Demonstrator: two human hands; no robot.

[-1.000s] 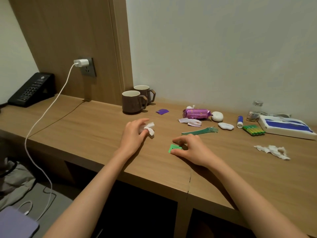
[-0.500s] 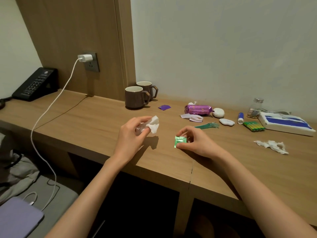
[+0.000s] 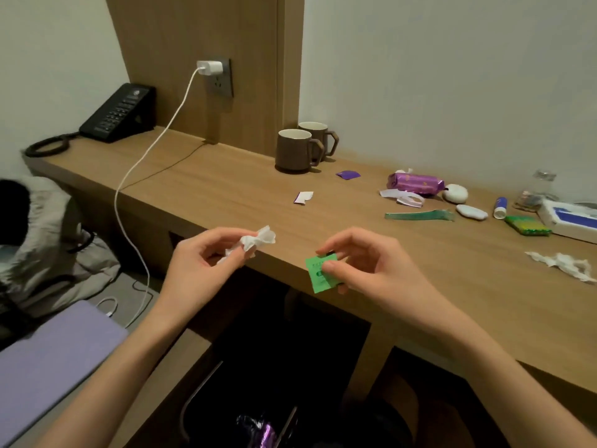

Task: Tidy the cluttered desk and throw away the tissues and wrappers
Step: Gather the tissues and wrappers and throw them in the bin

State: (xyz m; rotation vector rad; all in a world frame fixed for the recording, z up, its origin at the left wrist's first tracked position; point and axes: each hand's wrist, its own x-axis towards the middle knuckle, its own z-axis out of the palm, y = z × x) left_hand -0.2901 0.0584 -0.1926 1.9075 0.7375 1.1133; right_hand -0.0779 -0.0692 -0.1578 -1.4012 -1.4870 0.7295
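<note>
A: your left hand (image 3: 200,266) is curled, thumb and fingertips pinching a crumpled white tissue (image 3: 255,241), held at the desk's front edge

B: right?

A: right hand (image 3: 368,270) half closed, thumb and index gripping a green wrapper (image 3: 319,273), lifted clear of the desk (image 3: 226,189)

B: what's left on the surface

A: one more tissue (image 3: 563,264) far right near the front edge. one torn white-purple scrap (image 3: 303,197) mid-desk, one purple scrap (image 3: 348,174) by the 2 brown mugs (image 3: 295,151), which touch. one purple packet (image 3: 415,183) with white strips (image 3: 402,197) just in front. one teal strip (image 3: 420,215), 2 white pebble-shaped things (image 3: 455,193), one small tube (image 3: 500,207), one green pack (image 3: 527,225), one white-blue box (image 3: 570,219)

B: room?

A: wooden desk against a pale wall, wood panel with a socket and one white charger (image 3: 210,67), cable running off to the floor. black phone (image 3: 118,113) far left. dark bin (image 3: 245,425) under the desk below your hands, purple wrapper inside
</note>
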